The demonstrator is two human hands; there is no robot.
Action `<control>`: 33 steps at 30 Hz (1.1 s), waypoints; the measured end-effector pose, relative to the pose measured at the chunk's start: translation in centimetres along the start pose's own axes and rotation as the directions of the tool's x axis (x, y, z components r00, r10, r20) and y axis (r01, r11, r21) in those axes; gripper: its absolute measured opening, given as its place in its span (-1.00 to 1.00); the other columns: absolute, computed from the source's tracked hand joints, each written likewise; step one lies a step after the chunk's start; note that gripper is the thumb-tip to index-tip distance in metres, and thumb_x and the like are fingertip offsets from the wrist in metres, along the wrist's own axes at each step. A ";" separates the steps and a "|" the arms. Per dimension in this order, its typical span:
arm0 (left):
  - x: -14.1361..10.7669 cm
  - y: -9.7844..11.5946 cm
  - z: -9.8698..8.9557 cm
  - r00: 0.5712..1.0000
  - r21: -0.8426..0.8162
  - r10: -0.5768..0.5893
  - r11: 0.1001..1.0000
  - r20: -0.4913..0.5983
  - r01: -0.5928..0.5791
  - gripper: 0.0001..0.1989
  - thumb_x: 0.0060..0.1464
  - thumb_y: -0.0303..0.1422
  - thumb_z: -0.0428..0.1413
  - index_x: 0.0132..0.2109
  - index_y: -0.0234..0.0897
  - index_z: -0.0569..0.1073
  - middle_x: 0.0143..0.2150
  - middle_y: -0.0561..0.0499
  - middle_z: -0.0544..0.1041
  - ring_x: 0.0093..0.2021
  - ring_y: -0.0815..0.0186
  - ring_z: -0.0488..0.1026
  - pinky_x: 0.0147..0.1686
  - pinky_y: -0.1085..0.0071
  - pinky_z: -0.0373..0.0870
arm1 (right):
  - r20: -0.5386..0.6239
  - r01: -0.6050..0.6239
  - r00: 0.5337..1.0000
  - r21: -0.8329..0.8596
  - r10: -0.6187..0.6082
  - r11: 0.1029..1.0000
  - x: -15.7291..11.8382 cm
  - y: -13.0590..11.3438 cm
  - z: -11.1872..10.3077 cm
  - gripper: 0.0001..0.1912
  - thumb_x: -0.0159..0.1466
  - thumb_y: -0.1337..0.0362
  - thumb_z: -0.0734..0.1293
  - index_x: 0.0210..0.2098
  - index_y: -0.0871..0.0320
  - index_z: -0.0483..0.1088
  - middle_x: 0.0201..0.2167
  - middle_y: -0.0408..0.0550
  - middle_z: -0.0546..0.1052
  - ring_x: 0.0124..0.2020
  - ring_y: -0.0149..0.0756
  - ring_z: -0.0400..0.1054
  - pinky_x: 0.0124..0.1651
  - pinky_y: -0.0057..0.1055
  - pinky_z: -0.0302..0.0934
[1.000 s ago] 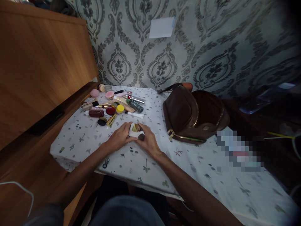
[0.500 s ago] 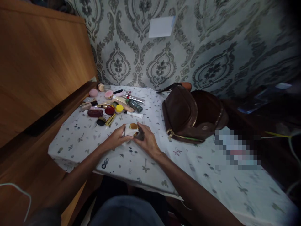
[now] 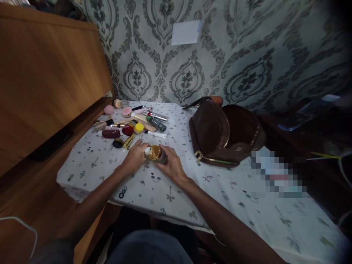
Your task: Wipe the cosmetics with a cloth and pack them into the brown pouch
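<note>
My right hand (image 3: 173, 167) is wrapped round a small jar with a gold lid (image 3: 156, 151), above the front part of the patterned cloth (image 3: 90, 176). My left hand (image 3: 134, 159) pinches a white wipe (image 3: 147, 150) against the jar's left side. Beyond my hands lies a spread of cosmetics: a yellow-lidded pot (image 3: 139, 128), a dark red bottle (image 3: 111, 133), a gold tube (image 3: 128, 140), a black round lid (image 3: 118, 142), a green bottle (image 3: 157, 124), a white tube (image 3: 156, 134) and a pink sponge (image 3: 109, 109).
An open brown bag (image 3: 210, 128) rests on the table at the right, with a blurred-out item (image 3: 275, 174) beyond it. A wooden cabinet (image 3: 52, 62) stands at the left. The patterned wall (image 3: 187, 73) rises behind the table.
My left hand has shifted slightly, and the white wipe now looks bunched at the jar's left side. More of the gold lid shows. My right hand keeps its hold.
</note>
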State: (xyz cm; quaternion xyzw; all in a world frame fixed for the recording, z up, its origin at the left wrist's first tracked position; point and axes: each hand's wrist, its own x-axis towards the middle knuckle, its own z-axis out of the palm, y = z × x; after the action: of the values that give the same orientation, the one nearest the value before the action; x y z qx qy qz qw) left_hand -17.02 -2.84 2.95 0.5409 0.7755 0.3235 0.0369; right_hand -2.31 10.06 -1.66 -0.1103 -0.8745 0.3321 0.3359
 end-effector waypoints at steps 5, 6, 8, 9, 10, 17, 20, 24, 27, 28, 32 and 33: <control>-1.7 1.1 -0.6 0.986 -0.069 0.096 0.994 0.136 -0.087 -0.31 0.08 -0.47 -0.02 0.38 -0.34 0.12 0.30 -0.25 0.26 0.31 0.02 0.20 0.26 0.08 0.23 | 0.007 0.020 1.000 -0.006 -0.019 1.000 0.1 -0.1 0.0 -0.27 0.11 0.28 0.49 0.25 0.10 0.27 0.10 0.11 0.46 0.12 0.00 0.34 0.19 0.00 0.23; -2.1 1.2 -1.0 0.974 -0.094 0.121 0.990 0.192 -0.104 -0.23 0.08 -0.45 0.00 0.43 -0.32 -0.01 0.41 -0.25 0.11 0.39 -0.02 0.08 0.29 0.05 0.18 | 0.008 0.018 1.000 -0.005 -0.018 1.000 0.1 -0.2 0.0 -0.27 0.11 0.28 0.49 0.25 0.09 0.27 0.09 0.11 0.46 0.12 0.00 0.34 0.19 0.00 0.23; -2.8 1.3 -1.5 0.943 -0.120 0.165 0.983 0.289 -0.135 -0.14 0.10 -0.45 0.00 0.46 -0.28 -0.23 0.50 -0.21 -0.14 0.47 -0.03 -0.13 0.33 0.03 0.10 | 0.008 0.011 1.000 -0.006 -0.011 1.000 0.1 -0.2 -0.1 -0.27 0.11 0.28 0.49 0.26 0.09 0.27 0.08 0.10 0.47 0.11 0.01 0.33 0.18 0.00 0.23; -3.1 1.3 -1.7 0.933 -0.121 0.178 0.982 0.314 -0.147 -0.14 0.13 -0.46 -0.03 0.47 -0.27 -0.28 0.51 -0.19 -0.19 0.48 0.01 -0.18 0.35 0.03 0.07 | 0.008 0.007 1.000 -0.007 -0.007 1.000 0.1 -0.2 -0.1 -0.26 0.11 0.28 0.49 0.26 0.09 0.27 0.08 0.10 0.47 0.11 0.01 0.33 0.18 0.01 0.24; -3.3 1.3 -1.9 0.929 -0.113 0.183 0.982 0.322 -0.154 -0.17 0.16 -0.48 -0.07 0.46 -0.27 -0.31 0.51 -0.18 -0.20 0.48 0.05 -0.19 0.37 0.04 0.05 | 0.006 0.004 1.000 -0.008 -0.004 1.000 0.1 -0.2 -0.1 -0.26 0.11 0.28 0.48 0.26 0.09 0.27 0.08 0.10 0.46 0.11 0.01 0.33 0.17 0.01 0.24; -3.1 1.9 -1.9 0.929 0.037 0.257 0.960 0.268 -0.276 -0.40 0.28 -0.45 -0.16 0.42 -0.21 -0.05 0.44 -0.15 0.13 0.42 0.20 0.09 0.35 0.11 0.14 | 0.002 0.023 1.000 -0.015 -0.023 1.000 0.0 0.2 0.0 -0.29 0.14 0.32 0.43 0.27 0.11 0.25 0.07 0.09 0.47 0.10 -0.02 0.34 0.18 -0.02 0.25; -2.7 2.4 -1.7 0.943 0.120 0.257 0.951 0.214 -0.286 -0.50 0.33 -0.31 -0.13 0.37 -0.19 0.09 0.38 -0.14 0.25 0.38 0.19 0.18 0.29 0.16 0.24 | -0.014 0.066 0.998 -0.037 -0.067 0.997 0.1 0.1 0.0 -0.36 0.18 0.28 0.41 0.25 0.15 0.27 0.07 0.12 0.48 0.08 -0.01 0.36 0.15 -0.02 0.28; -1.8 3.8 -1.1 0.980 0.160 0.176 0.969 0.095 -0.190 -0.55 0.32 -0.20 -0.06 0.27 -0.24 0.23 0.25 -0.19 0.38 0.25 0.12 0.35 0.16 0.18 0.37 | -0.019 0.097 0.995 -0.073 -0.098 0.993 0.0 -0.4 0.0 -0.40 0.19 0.29 0.41 0.22 0.17 0.29 0.05 0.14 0.48 0.06 0.01 0.35 0.12 0.00 0.30; -0.8 4.7 -0.9 0.997 0.119 0.067 0.990 0.033 -0.071 -0.67 0.29 -0.23 -0.06 0.07 -0.32 0.38 0.03 -0.20 0.51 0.03 0.09 0.48 0.02 0.18 0.43 | -0.005 0.113 0.994 -0.101 -0.114 0.989 -0.1 -0.8 0.1 -0.44 0.20 0.28 0.42 0.18 0.15 0.32 0.05 0.15 0.47 0.08 0.04 0.32 0.12 0.04 0.29; -0.5 4.8 -1.0 0.999 0.097 0.033 0.995 0.022 -0.035 -0.70 0.28 -0.23 -0.06 -0.02 -0.33 0.41 -0.07 -0.19 0.53 -0.06 0.10 0.50 -0.04 0.18 0.44 | 0.001 0.116 0.993 -0.108 -0.116 0.987 -0.1 -0.9 0.1 -0.46 0.20 0.28 0.42 0.17 0.14 0.33 0.05 0.15 0.47 0.08 0.05 0.32 0.12 0.05 0.29; 0.8 3.6 -1.2 0.998 -0.091 -0.062 0.994 0.009 0.063 -0.74 0.23 -0.21 -0.03 -0.35 -0.26 0.38 -0.42 -0.03 0.47 -0.32 0.19 0.47 -0.25 0.28 0.46 | 0.023 0.108 0.994 -0.113 -0.106 0.988 -0.2 -1.0 0.2 -0.41 0.17 0.26 0.46 0.18 0.09 0.33 0.08 0.13 0.45 0.10 0.08 0.29 0.14 0.10 0.27; 1.0 3.1 -1.2 0.993 -0.178 -0.112 0.977 0.030 0.115 -0.72 0.22 -0.20 -0.01 -0.39 -0.25 0.35 -0.46 0.00 0.43 -0.36 0.22 0.46 -0.33 0.32 0.46 | 0.023 0.107 0.994 -0.109 -0.106 0.988 -0.2 -1.0 0.2 -0.37 0.16 0.26 0.47 0.20 0.07 0.31 0.09 0.12 0.45 0.11 0.08 0.29 0.15 0.12 0.26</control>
State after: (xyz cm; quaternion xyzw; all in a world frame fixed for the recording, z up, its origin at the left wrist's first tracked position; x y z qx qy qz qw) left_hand -15.43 -1.87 5.88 0.4934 0.7723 0.3841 0.1118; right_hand -2.20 9.12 -1.22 -0.0790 -0.8989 0.2659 0.3392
